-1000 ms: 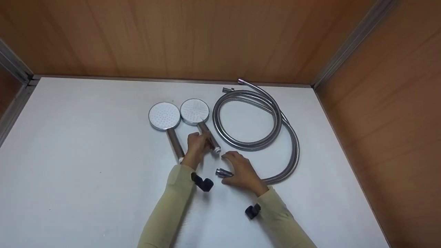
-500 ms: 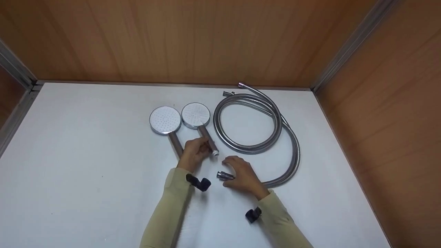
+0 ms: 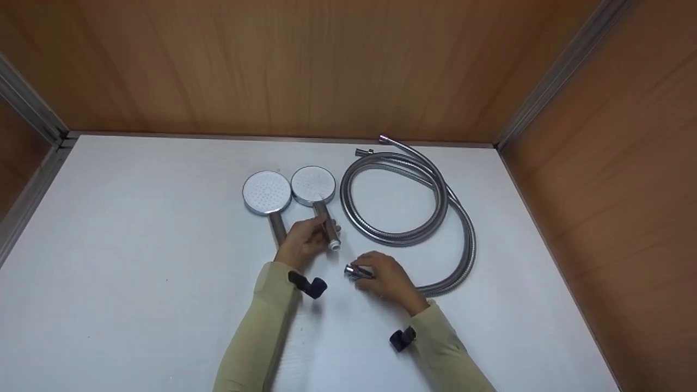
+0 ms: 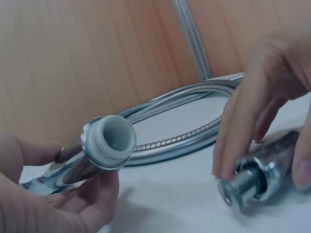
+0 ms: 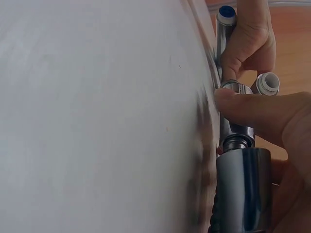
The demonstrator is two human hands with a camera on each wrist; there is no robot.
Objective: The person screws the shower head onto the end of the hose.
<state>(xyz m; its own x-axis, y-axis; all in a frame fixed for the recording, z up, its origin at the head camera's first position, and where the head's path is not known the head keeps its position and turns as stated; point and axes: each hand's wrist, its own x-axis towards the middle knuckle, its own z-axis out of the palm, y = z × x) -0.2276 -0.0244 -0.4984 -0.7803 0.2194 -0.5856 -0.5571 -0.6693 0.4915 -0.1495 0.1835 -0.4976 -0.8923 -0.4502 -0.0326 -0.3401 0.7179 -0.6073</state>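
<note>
My left hand (image 3: 301, 241) grips the brown handle of the right-hand shower head (image 3: 313, 184), whose round white face lies up. In the left wrist view the handle's threaded white end (image 4: 112, 138) points toward the camera, lifted off the table. A chrome fitting (image 3: 355, 271) at one end of the metal shower hose (image 3: 469, 247) is pinched between thumb and fingers of my right hand (image 3: 389, 280). Handle end and fitting are apart. A second shower head (image 3: 267, 192) lies just left, its handle partly behind my left hand; the right wrist view shows its blue-centred end (image 5: 226, 13).
The hose lies coiled on the white table (image 3: 136, 245) right of the shower heads. More fittings (image 3: 364, 153) rest at the coil's back, near the wooden back panel (image 3: 272, 71). Another wooden panel (image 3: 610, 207) rises at the right.
My right fingers have closed on the hose fitting. My left hand has shifted its hold, and the handle end has swung slightly left and toward me. The head view has tilted a little.
</note>
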